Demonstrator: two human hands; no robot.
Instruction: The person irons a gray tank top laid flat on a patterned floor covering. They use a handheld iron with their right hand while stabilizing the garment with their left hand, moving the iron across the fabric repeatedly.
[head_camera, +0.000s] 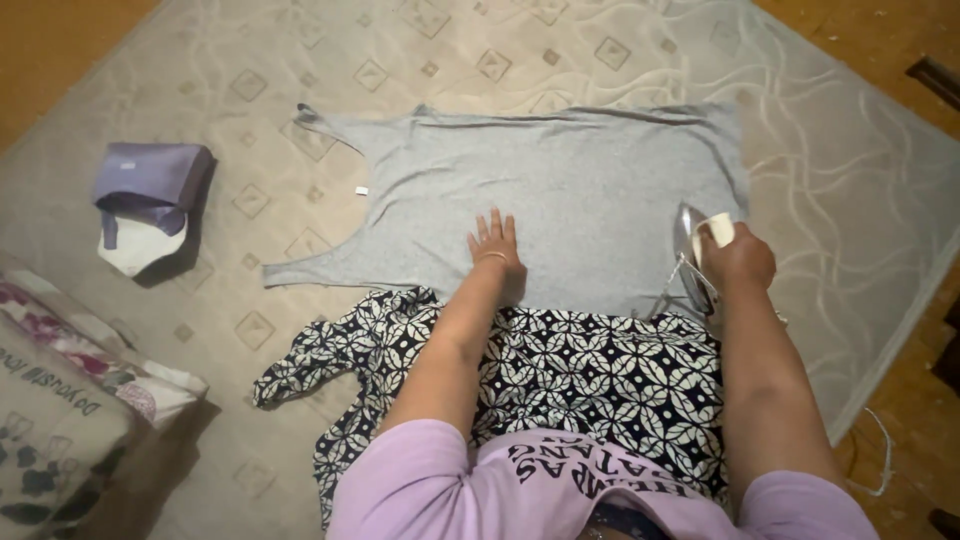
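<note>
On the patterned beige mat (300, 60), the left hand (495, 245) lies flat with fingers apart on the grey sleeveless top (590, 180) spread at its middle, while the right hand (738, 258), fingers clamped on the handle, holds the iron (690, 255) at the top's right edge.

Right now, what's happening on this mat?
A person is kneeling over a grey tank top spread flat on a beige patterned mat. The left hand lies flat, palm down, on the top's lower part. The right hand grips an iron, tipped on its side at the top's right edge. A black-and-white patterned cloth lies just below the top. A folded purple and white cloth sits apart at the left.
</note>
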